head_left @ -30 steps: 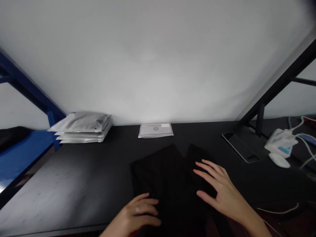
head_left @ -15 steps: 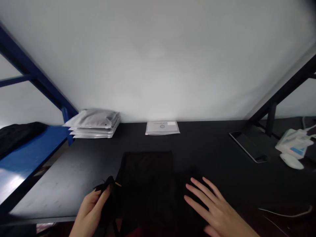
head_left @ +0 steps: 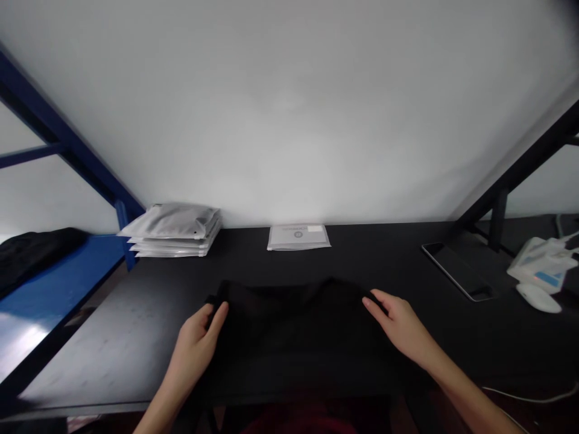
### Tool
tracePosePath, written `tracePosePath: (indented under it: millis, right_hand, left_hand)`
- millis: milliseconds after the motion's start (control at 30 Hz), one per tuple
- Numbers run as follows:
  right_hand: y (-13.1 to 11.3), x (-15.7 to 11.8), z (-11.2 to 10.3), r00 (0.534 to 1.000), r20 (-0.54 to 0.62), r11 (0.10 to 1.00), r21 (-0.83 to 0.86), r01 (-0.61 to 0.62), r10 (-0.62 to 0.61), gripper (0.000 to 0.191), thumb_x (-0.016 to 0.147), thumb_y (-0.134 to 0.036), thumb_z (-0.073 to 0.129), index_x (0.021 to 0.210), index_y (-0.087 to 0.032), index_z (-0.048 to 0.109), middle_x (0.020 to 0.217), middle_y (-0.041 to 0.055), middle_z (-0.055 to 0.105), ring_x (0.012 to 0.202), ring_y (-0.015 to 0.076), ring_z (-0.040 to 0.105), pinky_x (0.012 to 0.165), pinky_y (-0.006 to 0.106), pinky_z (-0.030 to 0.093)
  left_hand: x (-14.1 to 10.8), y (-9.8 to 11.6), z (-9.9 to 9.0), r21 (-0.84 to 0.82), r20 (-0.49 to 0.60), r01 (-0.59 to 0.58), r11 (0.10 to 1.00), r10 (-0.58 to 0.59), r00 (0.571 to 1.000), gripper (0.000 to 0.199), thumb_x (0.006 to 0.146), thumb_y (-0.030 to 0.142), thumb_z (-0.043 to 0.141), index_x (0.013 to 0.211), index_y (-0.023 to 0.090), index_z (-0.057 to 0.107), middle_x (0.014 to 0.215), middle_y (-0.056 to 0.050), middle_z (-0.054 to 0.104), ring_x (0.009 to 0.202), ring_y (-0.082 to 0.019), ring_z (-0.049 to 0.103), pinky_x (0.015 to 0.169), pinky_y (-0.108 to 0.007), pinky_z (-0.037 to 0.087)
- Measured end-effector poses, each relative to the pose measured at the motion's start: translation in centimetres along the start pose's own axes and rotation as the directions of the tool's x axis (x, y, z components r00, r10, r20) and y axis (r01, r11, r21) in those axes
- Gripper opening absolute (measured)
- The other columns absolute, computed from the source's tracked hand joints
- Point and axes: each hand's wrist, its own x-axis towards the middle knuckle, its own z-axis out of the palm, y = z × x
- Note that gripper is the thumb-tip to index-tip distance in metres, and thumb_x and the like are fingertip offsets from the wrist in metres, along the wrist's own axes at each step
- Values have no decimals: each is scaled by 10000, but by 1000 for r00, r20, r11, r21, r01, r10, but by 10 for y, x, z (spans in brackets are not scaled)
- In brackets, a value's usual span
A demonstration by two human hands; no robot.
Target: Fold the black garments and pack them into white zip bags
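Observation:
A black cloth (head_left: 289, 325) is stretched between my two hands above the black table, near its front edge. My left hand (head_left: 199, 334) pinches its left side between thumb and fingers. On the right, my right hand (head_left: 398, 322) grips the cloth's other side with thumb and fingertips together. The cloth's top edge sags in the middle and rises toward the right. Its lower part blends into the dark table, so its outline there is hard to make out.
A stack of clear zip bags (head_left: 174, 229) stands at the back left, and a flat white packet (head_left: 298, 237) lies by the wall. Rightward are a phone (head_left: 456, 271), a white mouse (head_left: 538, 298) and white adapters (head_left: 543, 262). Dark fabric (head_left: 34, 253) rests on a blue surface (head_left: 76, 265).
My right hand has gone from spread fingers to a grip on the cloth and sits higher. My left hand has moved up and right. The cloth is now drawn out wider.

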Motion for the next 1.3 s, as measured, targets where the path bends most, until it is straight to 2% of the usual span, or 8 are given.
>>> tracePosePath:
  millis: [167, 400, 467, 567, 767, 867, 1033, 1300]
  right_hand:
    - [7, 2, 7, 1000, -13, 998, -65, -15, 14, 445, 985, -607, 360, 676, -290, 413, 504, -8, 529, 439, 199, 542, 492, 307, 343]
    - [9, -4, 3, 999, -14, 989, -140, -50, 48, 295, 947, -476, 393, 804, -278, 559, 580, 25, 648, 533, 271, 677, 520, 319, 386]
    - [8, -6, 2, 998, -19, 984, -168, -63, 61, 299, 945, -485, 406, 828, -275, 584, 582, 26, 662, 551, 285, 695, 537, 327, 414]
    - [8, -14, 2, 995, -54, 965, -246, -95, 85, 364, 962, -546, 404, 853, -271, 617, 627, 35, 696, 577, 291, 711, 562, 343, 457]
    - [18, -32, 9, 980, -193, 939, -325, -114, 52, 465, 972, -590, 381, 1010, -248, 694, 1010, 118, 789, 728, 288, 762, 570, 349, 529]
    - [24, -36, 8, 979, -187, 941, -313, -133, 76, 512, 947, -658, 393, 960, -252, 704, 890, 114, 792, 706, 304, 763, 562, 350, 532]
    - [28, -39, -3, 994, -70, 976, -195, -95, 83, 626, 906, -822, 377, 686, -284, 610, 557, 44, 678, 500, 261, 676, 500, 325, 477]
    - [27, -38, -12, 980, -196, 987, -145, -65, 36, 682, 905, -861, 336, 794, -276, 668, 766, 92, 766, 683, 282, 749, 627, 359, 577]
  left_hand:
    - [8, -7, 6, -43, 118, -22, 999, 27, 993, 634, 795, 642, 569, 1221, 177, 630, 616, 17, 660, 589, -227, 660, 572, -286, 503]
    - [-6, -17, 4, 141, -130, -145, 979, 163, 978, 654, 870, 536, 527, 1431, 199, 507, 933, -33, 714, 487, -157, 606, 456, -272, 477]
    - [-11, -12, 5, 280, -243, -259, 925, 329, 913, 500, 922, 480, 531, 1346, 222, 595, 1097, -83, 699, 563, -161, 643, 521, -301, 547]
    - [-22, -1, 10, 457, -262, -489, 743, 637, 724, 272, 995, 318, 557, 1223, 239, 682, 1207, -110, 678, 870, -228, 726, 785, -368, 621]
    - [-42, 18, 48, 376, 292, -862, 340, 839, 459, 381, 1064, 254, 485, 1426, 229, 603, 1456, -83, 646, 1368, -297, 582, 1085, -472, 535]
    - [-41, 20, 72, 426, 461, -856, 292, 744, 483, 483, 1078, 421, 479, 1525, 242, 524, 1556, -87, 561, 1412, -362, 541, 1075, -585, 525]
    - [-36, 14, 91, 511, 412, -770, 381, 678, 609, 552, 1084, 479, 439, 1606, 308, 393, 1622, -84, 472, 1453, -428, 477, 1044, -684, 499]
    - [-46, 12, 92, 521, 390, -756, 396, 677, 624, 590, 1056, 235, 421, 1629, 341, 331, 1650, -40, 437, 1489, -372, 440, 1122, -629, 445]
